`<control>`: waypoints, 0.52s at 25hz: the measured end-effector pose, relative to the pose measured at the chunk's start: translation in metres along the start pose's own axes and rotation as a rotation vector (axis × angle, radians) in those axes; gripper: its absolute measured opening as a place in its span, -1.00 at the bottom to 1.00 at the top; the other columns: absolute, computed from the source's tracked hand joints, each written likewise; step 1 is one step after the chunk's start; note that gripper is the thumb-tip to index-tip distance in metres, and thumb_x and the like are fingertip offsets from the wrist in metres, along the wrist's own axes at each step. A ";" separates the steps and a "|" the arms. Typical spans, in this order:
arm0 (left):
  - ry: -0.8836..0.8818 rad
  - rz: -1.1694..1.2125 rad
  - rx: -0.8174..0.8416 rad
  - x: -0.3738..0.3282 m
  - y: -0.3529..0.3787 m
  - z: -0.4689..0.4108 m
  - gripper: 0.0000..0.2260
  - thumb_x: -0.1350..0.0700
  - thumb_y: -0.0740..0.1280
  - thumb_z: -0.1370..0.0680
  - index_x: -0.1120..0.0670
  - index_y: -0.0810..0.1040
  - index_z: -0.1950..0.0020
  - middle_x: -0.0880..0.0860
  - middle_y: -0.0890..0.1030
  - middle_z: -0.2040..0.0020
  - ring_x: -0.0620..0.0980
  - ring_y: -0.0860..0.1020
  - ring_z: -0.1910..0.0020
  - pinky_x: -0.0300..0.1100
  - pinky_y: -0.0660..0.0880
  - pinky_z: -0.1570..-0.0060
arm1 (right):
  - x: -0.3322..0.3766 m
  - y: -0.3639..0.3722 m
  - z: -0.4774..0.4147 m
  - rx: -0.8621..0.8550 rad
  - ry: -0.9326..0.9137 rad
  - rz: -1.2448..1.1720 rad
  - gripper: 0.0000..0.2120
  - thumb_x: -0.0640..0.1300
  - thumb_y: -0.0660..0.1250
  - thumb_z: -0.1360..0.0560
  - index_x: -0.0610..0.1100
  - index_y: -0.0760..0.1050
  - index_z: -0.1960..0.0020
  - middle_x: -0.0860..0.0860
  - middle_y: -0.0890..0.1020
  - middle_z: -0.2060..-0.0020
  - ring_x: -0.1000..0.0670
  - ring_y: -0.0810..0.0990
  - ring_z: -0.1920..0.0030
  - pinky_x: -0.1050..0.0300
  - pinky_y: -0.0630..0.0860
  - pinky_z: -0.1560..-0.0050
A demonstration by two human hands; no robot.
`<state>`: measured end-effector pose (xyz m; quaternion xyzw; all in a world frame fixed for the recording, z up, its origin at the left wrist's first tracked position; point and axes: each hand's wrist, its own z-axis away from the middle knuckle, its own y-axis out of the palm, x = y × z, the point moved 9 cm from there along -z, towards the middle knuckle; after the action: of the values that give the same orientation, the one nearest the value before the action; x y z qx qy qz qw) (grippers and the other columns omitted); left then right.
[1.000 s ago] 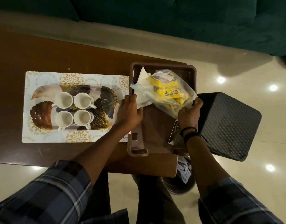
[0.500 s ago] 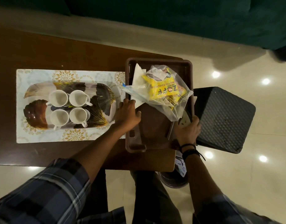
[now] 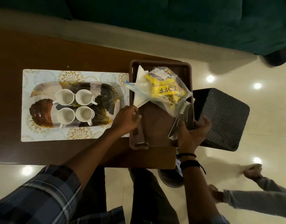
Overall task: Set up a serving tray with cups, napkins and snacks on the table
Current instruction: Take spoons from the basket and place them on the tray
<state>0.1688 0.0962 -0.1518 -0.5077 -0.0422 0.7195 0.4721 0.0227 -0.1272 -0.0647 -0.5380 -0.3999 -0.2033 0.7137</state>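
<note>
Right hand [image 3: 191,133] gripping brown tray [image 3: 161,65], left hand [image 3: 127,119] resting

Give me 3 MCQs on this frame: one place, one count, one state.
1. Where are the cups?
A. on the patterned tray
B. in the brown tray
C. on the floor

2. How many cups?
A. two
B. four
C. six

3. The snack bag is:
A. lying in the brown tray
B. on the placemat
C. held up by the left hand

Answers:
1. A, all stand on the patterned tray.
2. B, two rows of two.
3. A, it rests in the brown tray, neither hand gripping it.
</note>
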 end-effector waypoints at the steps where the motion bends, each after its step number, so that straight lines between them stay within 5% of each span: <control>1: 0.001 0.049 0.005 0.002 -0.002 0.003 -0.76 0.06 0.35 -0.51 0.13 0.50 -0.13 0.11 0.59 -0.02 0.01 0.53 0.05 -0.14 0.44 0.07 | 0.011 0.002 0.008 0.007 -0.036 -0.034 -0.38 -0.29 0.49 -0.34 -0.23 0.30 -0.32 0.19 0.50 0.10 0.28 0.58 0.12 0.22 0.56 -0.03; 5: -0.035 0.256 0.010 0.019 -0.015 0.009 -0.82 0.03 0.31 -0.55 0.11 0.54 -0.06 0.01 0.60 0.07 -0.06 0.53 0.14 -0.15 0.46 0.10 | 0.048 0.032 0.044 0.118 -0.100 -0.187 -0.39 -0.29 0.48 -0.34 -0.15 0.30 -0.31 0.02 0.57 0.01 0.04 0.64 0.02 0.06 0.64 0.01; 8: -0.150 0.513 0.061 0.039 -0.027 0.014 -0.83 0.02 0.20 -0.61 0.06 0.53 0.01 0.06 0.61 0.08 -0.06 0.55 0.18 -0.16 0.46 0.19 | 0.070 0.079 0.072 0.327 -0.123 -0.248 -0.43 -0.29 0.49 -0.36 -0.15 0.32 -0.29 0.19 0.61 0.03 0.11 0.65 0.03 0.11 0.64 0.02; 13: -0.301 0.739 -0.029 0.082 -0.049 0.020 -0.78 0.11 0.13 -0.65 0.03 0.48 0.15 0.01 0.50 0.31 -0.11 0.49 0.35 -0.38 0.43 0.40 | 0.080 0.162 0.108 0.669 -0.064 -0.113 -0.62 -0.10 0.50 -0.40 -0.20 0.54 -0.16 -0.09 0.70 0.08 -0.01 0.69 0.09 0.04 0.66 0.06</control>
<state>0.1811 0.1909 -0.1720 -0.3844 0.0643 0.9064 0.1629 0.1495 0.0392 -0.0887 -0.2572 -0.4957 -0.0834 0.8253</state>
